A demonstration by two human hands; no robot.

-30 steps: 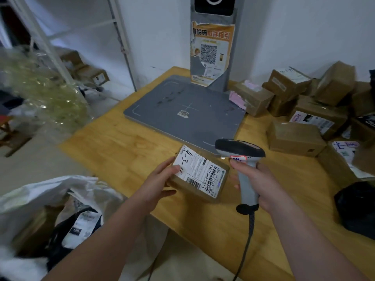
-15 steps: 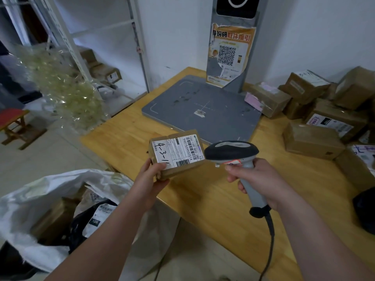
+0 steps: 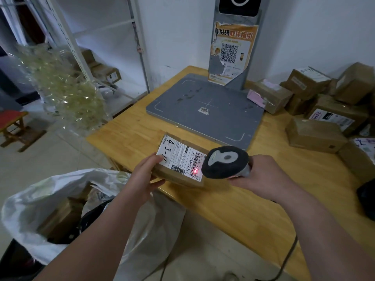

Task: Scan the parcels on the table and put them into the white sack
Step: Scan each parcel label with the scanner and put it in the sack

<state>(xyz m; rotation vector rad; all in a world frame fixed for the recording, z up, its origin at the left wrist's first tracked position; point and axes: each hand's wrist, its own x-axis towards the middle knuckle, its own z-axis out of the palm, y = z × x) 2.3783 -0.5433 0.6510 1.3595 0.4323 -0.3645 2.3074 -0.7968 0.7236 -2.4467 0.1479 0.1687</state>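
My left hand [image 3: 145, 176] grips a small brown parcel [image 3: 179, 161] by its left end, above the near left corner of the wooden table [image 3: 253, 201]. Its white label faces up, with "4-3-11" handwritten on it. My right hand [image 3: 261, 177] holds a black and grey barcode scanner [image 3: 224, 161] just right of the parcel, pointed down at the label. A red scan dot glows on the barcode. The open white sack [image 3: 40, 199] stands on the floor at lower left, with a brown box and dark packets inside.
A grey scanning platform [image 3: 205, 108] with an upright post and orange QR poster [image 3: 231, 53] sits at the table's back. Several brown parcels [image 3: 316, 134] pile along the right side. A black packet [image 3: 367, 197] lies at the right edge. Metal shelving [image 3: 113, 47] stands to the left.
My left hand turned the parcel's label to face up and lowered it toward the table. My right hand tipped the scanner down over it, and a red dot now shows on the barcode.
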